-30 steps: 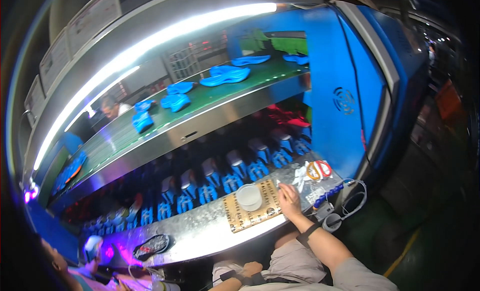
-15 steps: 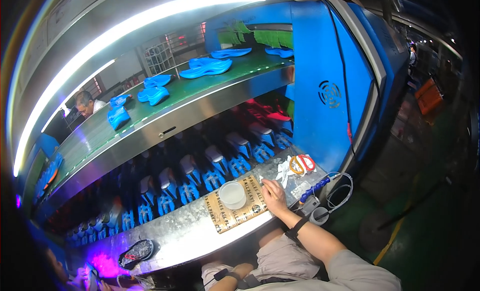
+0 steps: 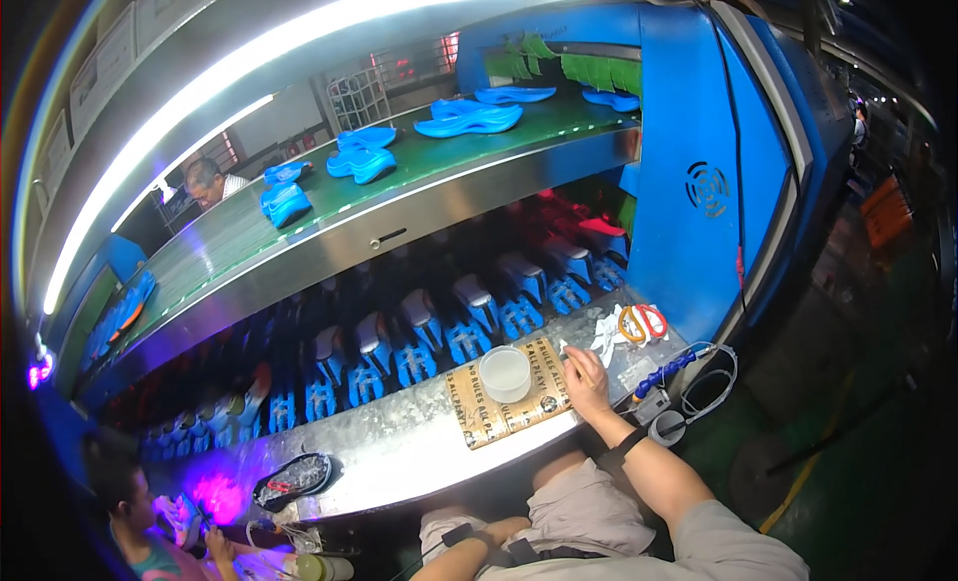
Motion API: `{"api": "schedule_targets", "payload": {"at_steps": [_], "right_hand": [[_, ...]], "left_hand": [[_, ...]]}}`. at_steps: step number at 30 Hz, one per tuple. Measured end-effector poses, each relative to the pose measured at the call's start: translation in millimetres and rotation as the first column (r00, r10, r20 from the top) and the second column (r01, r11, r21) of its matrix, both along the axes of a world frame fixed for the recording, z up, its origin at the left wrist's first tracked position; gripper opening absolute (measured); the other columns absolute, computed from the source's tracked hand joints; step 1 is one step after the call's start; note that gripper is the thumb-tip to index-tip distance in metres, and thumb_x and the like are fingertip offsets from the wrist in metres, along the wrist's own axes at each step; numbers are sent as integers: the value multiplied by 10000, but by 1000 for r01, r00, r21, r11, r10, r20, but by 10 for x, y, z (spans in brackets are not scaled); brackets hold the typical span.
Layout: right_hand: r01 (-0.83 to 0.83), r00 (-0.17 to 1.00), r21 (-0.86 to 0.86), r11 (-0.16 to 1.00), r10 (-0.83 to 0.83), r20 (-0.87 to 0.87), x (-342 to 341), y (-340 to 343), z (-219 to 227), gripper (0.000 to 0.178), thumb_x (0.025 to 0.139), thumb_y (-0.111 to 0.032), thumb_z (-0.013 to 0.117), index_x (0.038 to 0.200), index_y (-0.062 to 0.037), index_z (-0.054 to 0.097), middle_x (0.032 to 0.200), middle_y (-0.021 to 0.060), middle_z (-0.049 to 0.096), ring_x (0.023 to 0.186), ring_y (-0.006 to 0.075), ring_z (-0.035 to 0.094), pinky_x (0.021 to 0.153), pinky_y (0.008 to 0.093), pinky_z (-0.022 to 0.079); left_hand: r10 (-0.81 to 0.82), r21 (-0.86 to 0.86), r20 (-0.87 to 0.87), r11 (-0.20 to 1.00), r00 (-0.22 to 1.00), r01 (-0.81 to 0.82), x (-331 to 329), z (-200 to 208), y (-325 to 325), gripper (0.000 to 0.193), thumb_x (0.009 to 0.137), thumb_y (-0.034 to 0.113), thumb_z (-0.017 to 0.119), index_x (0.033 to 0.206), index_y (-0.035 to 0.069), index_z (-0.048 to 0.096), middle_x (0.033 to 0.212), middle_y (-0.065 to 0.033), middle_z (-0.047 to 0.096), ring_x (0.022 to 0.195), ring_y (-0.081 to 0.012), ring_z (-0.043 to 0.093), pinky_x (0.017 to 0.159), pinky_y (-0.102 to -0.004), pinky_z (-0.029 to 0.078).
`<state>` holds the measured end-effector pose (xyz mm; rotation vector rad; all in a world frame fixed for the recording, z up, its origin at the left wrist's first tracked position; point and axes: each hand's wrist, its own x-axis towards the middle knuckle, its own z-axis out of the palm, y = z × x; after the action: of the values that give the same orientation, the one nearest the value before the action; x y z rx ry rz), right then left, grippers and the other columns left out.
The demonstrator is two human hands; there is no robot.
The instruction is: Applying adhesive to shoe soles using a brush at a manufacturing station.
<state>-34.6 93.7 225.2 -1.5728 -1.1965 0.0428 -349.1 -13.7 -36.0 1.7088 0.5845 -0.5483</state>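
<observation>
Round, translucent tub (image 3: 506, 374) on brown, black-lettered sheet (image 3: 479, 429).

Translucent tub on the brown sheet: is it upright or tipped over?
Upright: the tub sits on the brown sheet, its round rim facing up.

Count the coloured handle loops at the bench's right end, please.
2: an orange loop and a red loop, side by side on the bench, beyond the right hand. Others could be hidden under the white scraps.

A white bit (image 3: 563, 347) (at the right hand (image 3: 588, 378)) is unidentifiably small.
</observation>
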Motion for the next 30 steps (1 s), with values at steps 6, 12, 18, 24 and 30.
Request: {"api": "schedule_targets", "payload": {"at_steps": [6,12,18,24,30], "right_hand": [[-9,1000,-4,1000,9,6,11,13,-8,254,908,-89,618,1146,-19,670,1038,181,661,963,383,638,844,428,517],[-67,994,-111,992,57,-91,88,11,29,265,901,-73,637,1162,-31,660,1025,178,655,928,381,640,811,428,513],[-113,988,-207,972,88,-125,112,56,201,273,917,-59,609,1179,-9,664,1051,173,660,942,327,652,818,376,525],[-112,989,-135,984,98,-108,117,51,208,283,910,-68,624,1188,-30,656,1022,158,656,936,342,641,836,412,511],[-25,998,-36,999,23,-57,168,-84,-72,267,910,-63,628,1172,-15,652,1037,168,656,947,353,643,838,408,514]], "left_hand": [[407,-389,26,846,913,-365,-156,113,-101,433,913,356,614,1176,16,673,1206,-85,685,1092,-192,613,989,-325,456],[-70,-169,108,982,992,88,-320,-3,164,525,839,394,678,1213,26,662,1189,-163,668,1142,-300,609,986,-337,467],[-107,-253,-61,963,992,88,-366,334,415,498,842,372,668,1204,30,668,1168,-170,678,1122,-316,622,973,-352,479],[-120,-195,-75,975,990,104,-234,491,509,471,845,349,658,1195,34,673,1147,-178,688,1102,-332,634,961,-367,491],[-146,-72,-78,987,986,141,-170,292,369,445,848,326,647,1186,37,679,1126,-185,699,1083,-348,647,949,-382,503]]}}
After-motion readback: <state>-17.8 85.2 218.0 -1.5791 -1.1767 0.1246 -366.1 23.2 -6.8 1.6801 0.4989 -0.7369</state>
